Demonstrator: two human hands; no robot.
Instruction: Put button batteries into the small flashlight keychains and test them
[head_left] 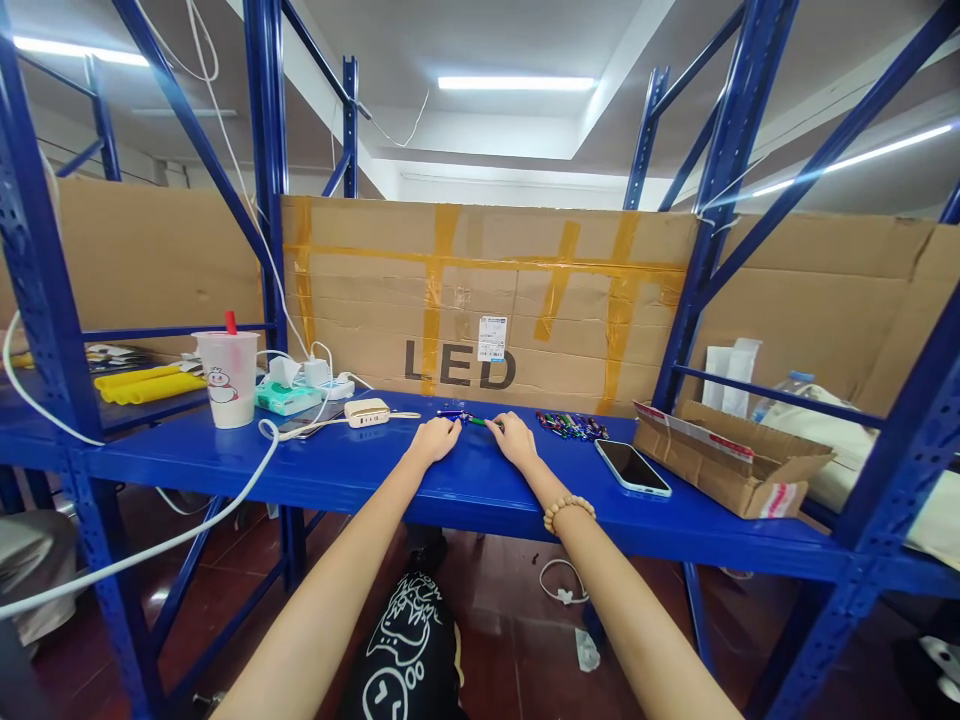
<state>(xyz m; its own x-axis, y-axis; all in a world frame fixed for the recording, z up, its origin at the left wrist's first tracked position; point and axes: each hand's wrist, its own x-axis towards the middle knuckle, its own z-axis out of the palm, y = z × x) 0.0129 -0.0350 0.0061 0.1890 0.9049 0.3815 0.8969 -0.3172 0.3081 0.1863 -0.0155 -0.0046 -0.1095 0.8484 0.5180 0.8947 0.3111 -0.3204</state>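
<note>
A wide sheet of cardboard stands upright along the back of the blue table, probably serving as a screen that stops small things slipping off behind. At the right end an open carton sits angled, perhaps to stay within reach without crowding the middle. The cup (red straw and all) stands far off to the left, which seems sensible for a drink. In the middle, the left hand and right hand face each other, likely so both can work one spot. The phone lies flat between carton and hands. Just beyond it is a colourful pile, near the right hand. Smallest, a slim blue-and-green piece lies between the hands: the right fingertips appear pinched on its green end; the left fingers curl at the blue end, whether gripping I cannot tell.
</note>
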